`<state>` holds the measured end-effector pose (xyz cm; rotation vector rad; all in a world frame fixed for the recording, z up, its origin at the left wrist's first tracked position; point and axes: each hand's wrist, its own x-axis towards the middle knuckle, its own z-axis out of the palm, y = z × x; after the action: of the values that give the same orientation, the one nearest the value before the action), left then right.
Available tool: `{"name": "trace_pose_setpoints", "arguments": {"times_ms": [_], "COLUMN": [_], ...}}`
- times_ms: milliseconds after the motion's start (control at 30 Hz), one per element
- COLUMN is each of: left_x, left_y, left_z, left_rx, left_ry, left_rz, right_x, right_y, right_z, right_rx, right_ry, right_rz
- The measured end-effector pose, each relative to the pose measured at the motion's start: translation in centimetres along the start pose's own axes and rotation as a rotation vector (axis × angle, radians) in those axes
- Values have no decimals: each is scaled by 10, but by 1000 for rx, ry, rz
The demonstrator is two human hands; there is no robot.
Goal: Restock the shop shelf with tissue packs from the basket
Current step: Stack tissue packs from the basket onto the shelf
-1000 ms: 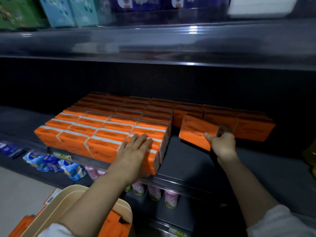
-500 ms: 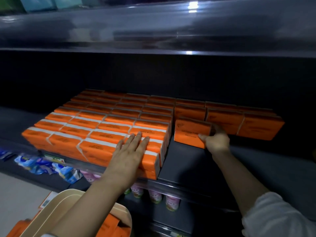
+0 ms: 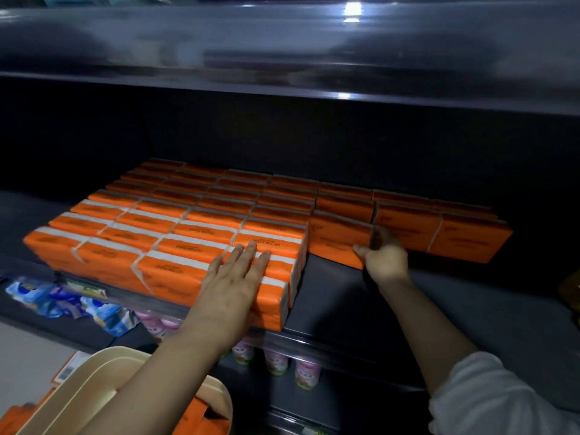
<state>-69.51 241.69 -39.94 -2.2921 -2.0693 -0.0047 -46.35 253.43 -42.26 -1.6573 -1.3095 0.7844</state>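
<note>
Both arms reach out over the cream basket toward the dark shelf. The left hand lies palm down, fingers straight and a little spread. It rests on the front right corner of the big block of orange packs that fills the left part of the shelf, with its bare forearm sloping up from the lower left.

The right hand is further in and to the right. Its fingers curl over the right end of a single tissue pack and the thumb lies along the front face. That pack stands on its long edge, just beside the block's right side and in front of the back row of packs. Whether it sits fully on the board I cannot tell. A white sleeve covers the right arm above the elbow.

More orange packs lie in the basket. On the shelf below stand small pink bottles, with blue packets to their left
</note>
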Motion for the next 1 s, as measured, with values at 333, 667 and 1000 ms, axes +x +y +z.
{"name": "trace_pose_setpoints", "arguments": {"times_ms": [333, 667, 1000], "left_x": [-1, -1, -68], "left_y": [-1, -2, -34], "left_z": [3, 5, -22], "left_rx": [9, 23, -83], "left_ry": [22, 19, 365], "left_rz": [13, 22, 173], "right_x": [21, 26, -38], "right_y": [2, 3, -54], "right_z": [-2, 16, -8], "right_rx": [-129, -101, 75], "right_ry": [96, 158, 242], "right_rz": [-85, -12, -204]}}
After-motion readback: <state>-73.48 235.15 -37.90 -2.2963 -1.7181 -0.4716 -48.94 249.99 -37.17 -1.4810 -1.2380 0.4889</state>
